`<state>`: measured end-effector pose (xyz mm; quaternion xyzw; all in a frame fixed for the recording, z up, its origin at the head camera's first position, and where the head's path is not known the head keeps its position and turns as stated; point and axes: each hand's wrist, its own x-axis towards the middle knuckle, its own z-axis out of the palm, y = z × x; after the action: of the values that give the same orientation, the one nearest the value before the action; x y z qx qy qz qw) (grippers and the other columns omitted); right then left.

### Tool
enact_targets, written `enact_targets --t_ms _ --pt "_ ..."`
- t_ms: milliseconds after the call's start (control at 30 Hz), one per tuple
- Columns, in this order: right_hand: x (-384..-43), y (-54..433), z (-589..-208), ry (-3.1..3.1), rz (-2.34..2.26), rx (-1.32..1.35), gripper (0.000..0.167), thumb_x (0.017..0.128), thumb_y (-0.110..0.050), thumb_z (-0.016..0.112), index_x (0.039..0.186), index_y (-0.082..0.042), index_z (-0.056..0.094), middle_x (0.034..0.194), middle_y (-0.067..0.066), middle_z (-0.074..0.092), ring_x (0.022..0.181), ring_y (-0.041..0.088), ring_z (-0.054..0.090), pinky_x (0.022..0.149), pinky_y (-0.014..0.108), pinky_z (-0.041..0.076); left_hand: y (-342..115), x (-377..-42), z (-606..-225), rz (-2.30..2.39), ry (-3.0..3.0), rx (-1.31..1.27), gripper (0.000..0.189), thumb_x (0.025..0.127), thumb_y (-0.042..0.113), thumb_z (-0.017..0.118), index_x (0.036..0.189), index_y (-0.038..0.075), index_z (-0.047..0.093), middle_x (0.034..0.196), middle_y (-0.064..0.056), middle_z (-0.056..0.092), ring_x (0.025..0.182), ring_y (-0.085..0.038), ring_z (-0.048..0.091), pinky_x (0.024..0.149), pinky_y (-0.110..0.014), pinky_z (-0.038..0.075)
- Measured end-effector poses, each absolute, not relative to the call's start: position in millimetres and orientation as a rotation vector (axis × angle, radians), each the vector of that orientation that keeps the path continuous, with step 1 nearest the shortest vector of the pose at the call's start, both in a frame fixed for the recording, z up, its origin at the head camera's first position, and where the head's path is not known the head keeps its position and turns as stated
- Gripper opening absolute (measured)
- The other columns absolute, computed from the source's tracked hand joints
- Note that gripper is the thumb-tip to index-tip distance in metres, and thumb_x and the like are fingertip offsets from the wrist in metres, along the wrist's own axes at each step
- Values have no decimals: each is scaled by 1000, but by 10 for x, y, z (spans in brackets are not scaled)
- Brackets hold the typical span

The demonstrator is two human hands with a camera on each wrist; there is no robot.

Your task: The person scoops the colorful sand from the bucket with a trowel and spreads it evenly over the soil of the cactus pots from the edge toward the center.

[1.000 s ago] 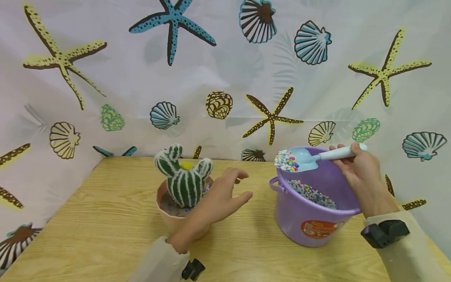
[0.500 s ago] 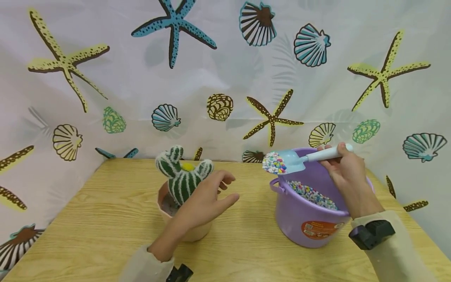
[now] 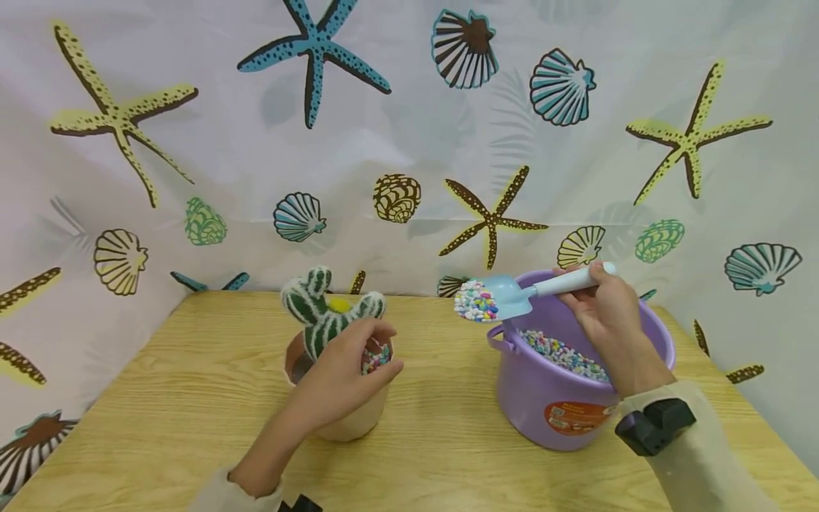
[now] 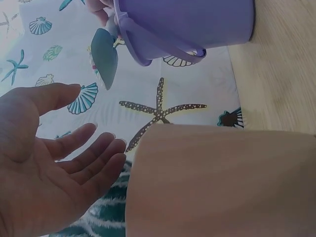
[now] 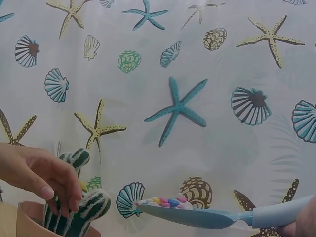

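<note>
My right hand [image 3: 608, 313] grips the white handle of a light blue trowel [image 3: 513, 297], held above the left rim of a purple bucket [image 3: 544, 419]. Colored pebbles [image 3: 476, 301] are heaped on the trowel's blade, level in the right wrist view. More pebbles [image 3: 563, 354] lie inside the bucket. On the left, a knitted cactus [image 3: 320, 334] stands in a pinkish flowerpot [image 3: 358, 419]. My left hand [image 3: 339, 377] hovers before the pot's right side, fingers loosely bent, holding nothing; in the left wrist view its palm faces the cactus. Pebbles [image 3: 376, 358] show inside the pot beyond the hand.
Both containers stand on a wooden table [image 3: 435, 441]. A white cloth [image 3: 409, 142] printed with starfish and shells hangs behind the table. The bucket's purple handle [image 4: 173, 42] hangs down on the side facing the pot.
My right hand has moved left with the loaded trowel, bringing the blade past the bucket's rim. My left hand has shifted left and slightly down across the pot's front.
</note>
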<state>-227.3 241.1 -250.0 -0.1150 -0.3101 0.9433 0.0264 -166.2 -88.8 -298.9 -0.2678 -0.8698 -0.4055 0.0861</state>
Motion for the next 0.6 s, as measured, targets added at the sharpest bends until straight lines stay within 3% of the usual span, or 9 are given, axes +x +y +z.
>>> enact_targets --t_ms 200,433,600 --pt "-2288 2333 -2492 -964 2942 -365 25 103 -22 26 128 -25 33 116 13 38 132 26 35 115 41 22 -992 -1639 -2983 -1214 -2594 -763 29 91 16 65 116 4 56 110 -12 60 94 -24 58 79 -37 51" --pt "-2281 2232 -2467 -961 2950 -381 37 103 -23 26 140 -24 24 126 11 35 134 25 33 115 41 23 -1112 -1580 -2985 -1245 -2647 -661 35 91 18 65 120 3 53 112 -12 59 95 -21 56 82 -40 49" --pt "-2284 2154 -2459 -957 2952 -389 35 104 -21 23 138 -25 23 134 11 32 133 26 32 114 43 25 -1209 -1553 -3011 -1243 -2665 -629 36 92 20 64 121 3 53 111 -10 57 93 -19 54 81 -38 47"
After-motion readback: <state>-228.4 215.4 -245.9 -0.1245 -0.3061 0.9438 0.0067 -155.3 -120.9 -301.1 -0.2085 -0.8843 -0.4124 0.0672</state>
